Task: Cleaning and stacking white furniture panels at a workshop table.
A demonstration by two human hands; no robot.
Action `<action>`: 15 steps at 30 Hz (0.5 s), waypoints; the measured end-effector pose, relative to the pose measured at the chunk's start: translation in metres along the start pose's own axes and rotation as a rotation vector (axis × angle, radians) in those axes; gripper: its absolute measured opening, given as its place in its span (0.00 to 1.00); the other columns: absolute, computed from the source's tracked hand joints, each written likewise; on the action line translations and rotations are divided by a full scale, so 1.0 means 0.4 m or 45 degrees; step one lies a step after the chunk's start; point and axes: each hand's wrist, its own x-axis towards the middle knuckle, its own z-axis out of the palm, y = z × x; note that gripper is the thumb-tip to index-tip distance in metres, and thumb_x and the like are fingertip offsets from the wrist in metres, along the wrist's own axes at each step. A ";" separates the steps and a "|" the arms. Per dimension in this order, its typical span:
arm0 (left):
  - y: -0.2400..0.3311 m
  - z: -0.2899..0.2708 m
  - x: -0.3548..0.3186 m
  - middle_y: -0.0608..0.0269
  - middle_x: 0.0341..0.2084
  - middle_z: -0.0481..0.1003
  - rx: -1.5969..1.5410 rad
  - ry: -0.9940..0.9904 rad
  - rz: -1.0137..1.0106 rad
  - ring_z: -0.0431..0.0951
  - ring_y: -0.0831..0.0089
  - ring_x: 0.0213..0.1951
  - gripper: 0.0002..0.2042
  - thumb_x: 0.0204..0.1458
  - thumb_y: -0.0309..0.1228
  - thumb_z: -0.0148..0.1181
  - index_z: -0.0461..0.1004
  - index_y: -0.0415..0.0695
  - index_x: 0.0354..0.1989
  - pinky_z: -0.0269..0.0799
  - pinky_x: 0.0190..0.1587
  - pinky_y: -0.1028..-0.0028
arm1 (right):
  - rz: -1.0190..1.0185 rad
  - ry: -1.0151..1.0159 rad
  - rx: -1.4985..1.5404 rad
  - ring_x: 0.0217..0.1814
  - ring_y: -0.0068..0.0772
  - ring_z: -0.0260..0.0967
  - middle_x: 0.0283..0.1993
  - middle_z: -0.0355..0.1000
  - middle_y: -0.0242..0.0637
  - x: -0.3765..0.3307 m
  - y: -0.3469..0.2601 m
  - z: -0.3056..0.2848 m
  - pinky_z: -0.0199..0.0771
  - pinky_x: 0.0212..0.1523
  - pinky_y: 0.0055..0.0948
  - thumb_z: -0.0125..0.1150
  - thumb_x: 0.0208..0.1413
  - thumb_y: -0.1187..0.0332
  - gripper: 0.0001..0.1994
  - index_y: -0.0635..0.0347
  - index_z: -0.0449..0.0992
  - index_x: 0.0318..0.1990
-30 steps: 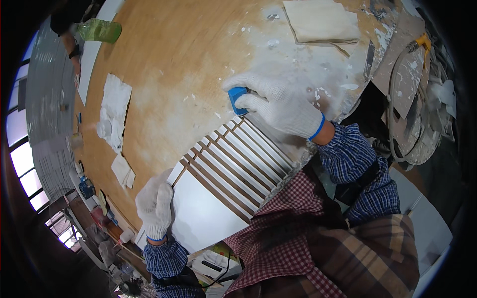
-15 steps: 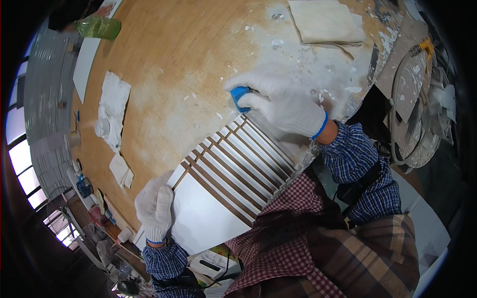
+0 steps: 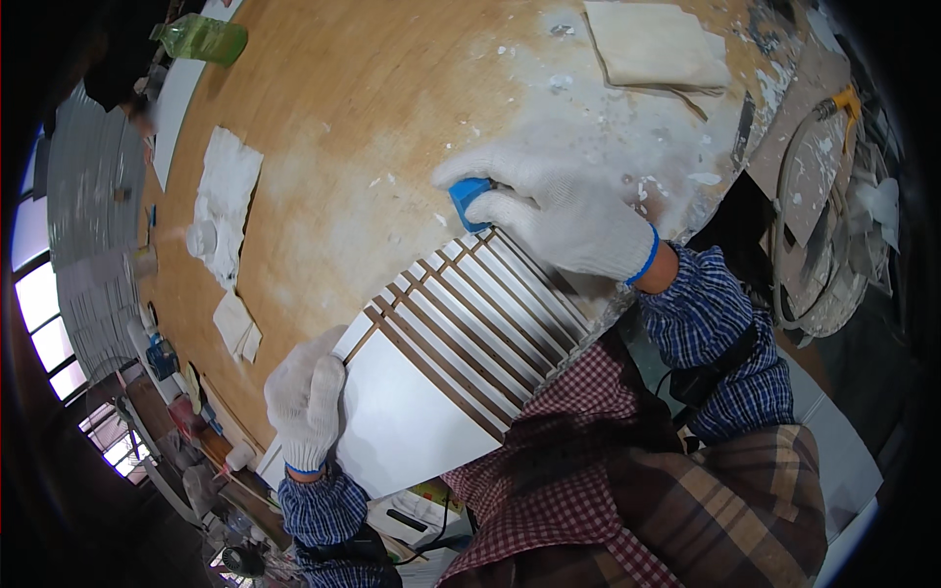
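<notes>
In the head view, a tan wooden worktop, smeared with white toward the upper right, fills the middle and top of the frame. A folded cream cloth lies at its upper right, a green translucent bottle at the upper left, a ragged white sheet at the left. Beyond, bright windows line the left rim; an orange-handled hose hangs at the right.

The co-worker at the upper left is blurred and cut off. The white-gloved right hand covers much of a small blue block, so its long axis cannot be told; that grip is clamped on it, at the upper end of a fanned stack of brown-edged flat white panels. The white-gloved left hand lies against the stack's left edge; whether its grip is closed cannot be told.

The stack sits at lower centre, overhanging the worktop, stepping from lower left to upper right; its brown edges run from upper left to lower right.
</notes>
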 end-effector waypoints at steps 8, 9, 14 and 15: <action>-0.006 0.003 -0.001 0.51 0.31 0.79 0.073 0.056 0.018 0.79 0.65 0.34 0.16 0.60 0.36 0.52 0.79 0.35 0.43 0.73 0.41 0.71 | -0.019 0.025 0.113 0.42 0.38 0.74 0.42 0.75 0.43 0.005 -0.028 0.006 0.73 0.47 0.30 0.56 0.57 0.72 0.13 0.59 0.75 0.50; -0.006 0.003 0.000 0.51 0.31 0.79 0.073 0.058 0.017 0.79 0.65 0.34 0.16 0.60 0.36 0.52 0.79 0.35 0.43 0.73 0.41 0.71 | 0.002 -0.012 0.146 0.43 0.32 0.75 0.42 0.76 0.40 0.009 -0.021 0.015 0.74 0.47 0.28 0.57 0.56 0.74 0.15 0.60 0.75 0.51; 0.002 0.005 0.005 0.51 0.31 0.80 0.106 0.054 0.049 0.79 0.63 0.33 0.16 0.60 0.36 0.52 0.80 0.36 0.43 0.73 0.40 0.70 | -0.077 -0.046 0.093 0.44 0.26 0.75 0.44 0.77 0.39 0.013 -0.014 0.026 0.75 0.47 0.27 0.57 0.56 0.76 0.17 0.60 0.75 0.54; 0.005 0.004 0.006 0.51 0.31 0.80 0.105 0.054 0.050 0.79 0.63 0.33 0.16 0.60 0.36 0.52 0.80 0.36 0.43 0.73 0.40 0.70 | -0.013 -0.056 0.091 0.43 0.27 0.75 0.44 0.76 0.39 0.013 -0.018 0.019 0.74 0.46 0.27 0.57 0.56 0.76 0.17 0.60 0.75 0.54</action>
